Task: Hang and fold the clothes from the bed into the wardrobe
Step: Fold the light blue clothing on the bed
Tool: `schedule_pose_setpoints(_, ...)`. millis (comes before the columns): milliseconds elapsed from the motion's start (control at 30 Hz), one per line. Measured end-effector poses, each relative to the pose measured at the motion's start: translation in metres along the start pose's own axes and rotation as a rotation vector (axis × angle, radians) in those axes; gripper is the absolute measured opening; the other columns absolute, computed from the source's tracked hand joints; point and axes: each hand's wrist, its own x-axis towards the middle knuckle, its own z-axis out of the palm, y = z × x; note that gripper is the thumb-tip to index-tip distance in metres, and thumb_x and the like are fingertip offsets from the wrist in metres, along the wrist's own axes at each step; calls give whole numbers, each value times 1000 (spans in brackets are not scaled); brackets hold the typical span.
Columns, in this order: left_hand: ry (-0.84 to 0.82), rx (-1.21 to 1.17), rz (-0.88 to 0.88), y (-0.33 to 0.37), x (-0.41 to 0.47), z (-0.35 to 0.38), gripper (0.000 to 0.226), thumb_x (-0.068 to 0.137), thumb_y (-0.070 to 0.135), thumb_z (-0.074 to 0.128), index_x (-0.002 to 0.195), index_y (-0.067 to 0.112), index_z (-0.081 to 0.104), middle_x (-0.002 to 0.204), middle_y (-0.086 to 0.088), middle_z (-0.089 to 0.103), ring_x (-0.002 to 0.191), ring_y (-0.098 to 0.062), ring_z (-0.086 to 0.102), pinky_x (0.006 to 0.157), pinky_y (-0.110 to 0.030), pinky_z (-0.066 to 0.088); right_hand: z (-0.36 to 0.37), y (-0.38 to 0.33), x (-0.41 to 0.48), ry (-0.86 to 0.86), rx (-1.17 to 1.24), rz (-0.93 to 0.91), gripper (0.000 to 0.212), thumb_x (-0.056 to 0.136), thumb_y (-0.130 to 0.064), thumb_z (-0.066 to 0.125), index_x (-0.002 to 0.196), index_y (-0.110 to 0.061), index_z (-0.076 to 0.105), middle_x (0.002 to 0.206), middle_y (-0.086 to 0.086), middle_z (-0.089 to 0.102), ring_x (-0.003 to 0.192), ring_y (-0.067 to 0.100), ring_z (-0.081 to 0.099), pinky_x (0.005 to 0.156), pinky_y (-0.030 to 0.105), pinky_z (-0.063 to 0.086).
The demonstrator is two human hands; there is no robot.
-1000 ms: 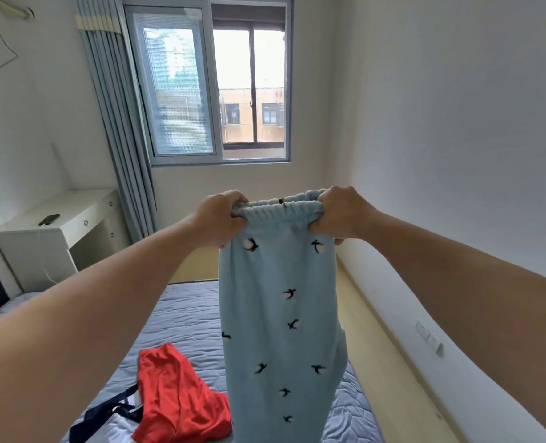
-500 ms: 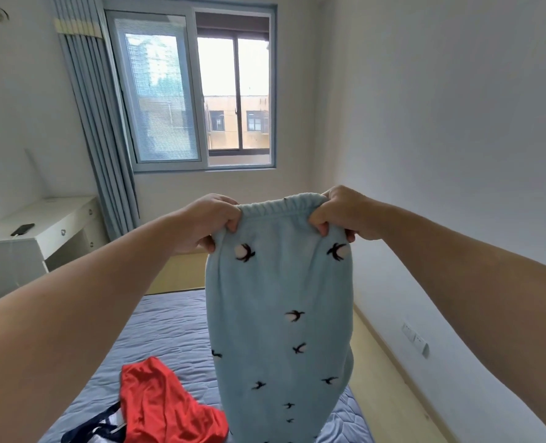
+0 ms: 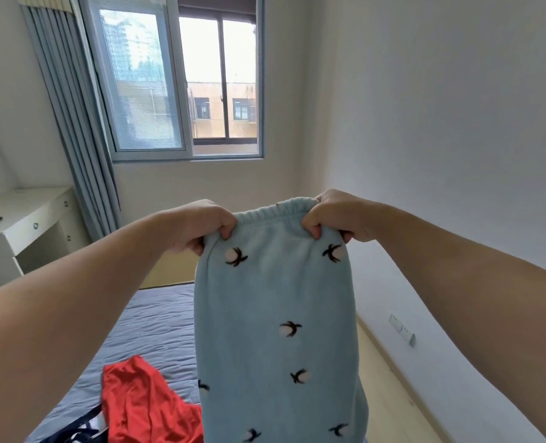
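By my judgement the task is at an early stage. The trousers (image 3: pixel 275 314) hang above the bed (image 3: pixel 156 321), unfolded. The left hand (image 3: pixel 198 227) and right hand (image 3: pixel 339 215) each pinch a waistband corner with curled fingers. A red garment (image 3: pixel 143 407) and a navy one (image 3: pixel 80 433) lie on the bed, not yet handled. The wardrobe is out of view. No brand, label or writing is readable.

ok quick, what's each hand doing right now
Left hand: closed, gripping the blue trousers at one end of the waistband.
Right hand: closed, gripping the other end.
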Motion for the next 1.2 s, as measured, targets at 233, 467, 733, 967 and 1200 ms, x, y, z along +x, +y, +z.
schedule_pose_setpoints(233, 166, 89, 60, -34, 82, 37, 34, 83, -7, 49, 98, 20, 62, 106, -13, 56, 90, -35, 66, 53, -45, 62, 24, 46, 77, 32, -26, -51, 32, 68, 1, 64, 83, -24, 74, 77, 0, 65, 59, 19, 63, 46, 25, 51)
schedule_pose_setpoints(467, 468, 351, 242, -32, 140, 29, 42, 78, -5, 57, 114, 17, 59, 105, -10, 66, 91, -32, 61, 71, -34, 52, 21, 47, 136, 248, -202, -268, 23, 77, -3, 59, 71, -26, 57, 101, -3, 66, 85, 26, 72, 68, 33, 61)
schedule_pose_setpoints(733, 744, 272, 499, 5, 137, 5, 38, 82, -1, 48, 113, 18, 58, 99, 2, 60, 88, -17, 55, 64, -19, 42, -6, 31, 145, 576, -332, -609, 26, 84, -7, 55, 108, -7, 63, 115, 13, 63, 101, 28, 59, 79, 25, 44)
schedule_pose_setpoints(967, 732, 286, 520, -14, 108, 37, 38, 76, 0, 51, 108, 18, 59, 96, 0, 61, 84, -17, 54, 58, -11, 35, 3, 60, 125, 591, -298, -640, 25, 85, -8, 57, 109, -7, 66, 111, 12, 67, 97, 26, 61, 80, 19, 41)
schedule_pose_setpoints(1200, 700, 316, 430, -97, 66, 118, 30, 70, 0, 60, 97, 13, 62, 85, -1, 60, 77, -20, 50, 65, -21, 32, 58, 137, 81, 420, -299, -617, 22, 77, -4, 61, 96, 0, 70, 103, 19, 70, 95, 36, 64, 84, 32, 49)
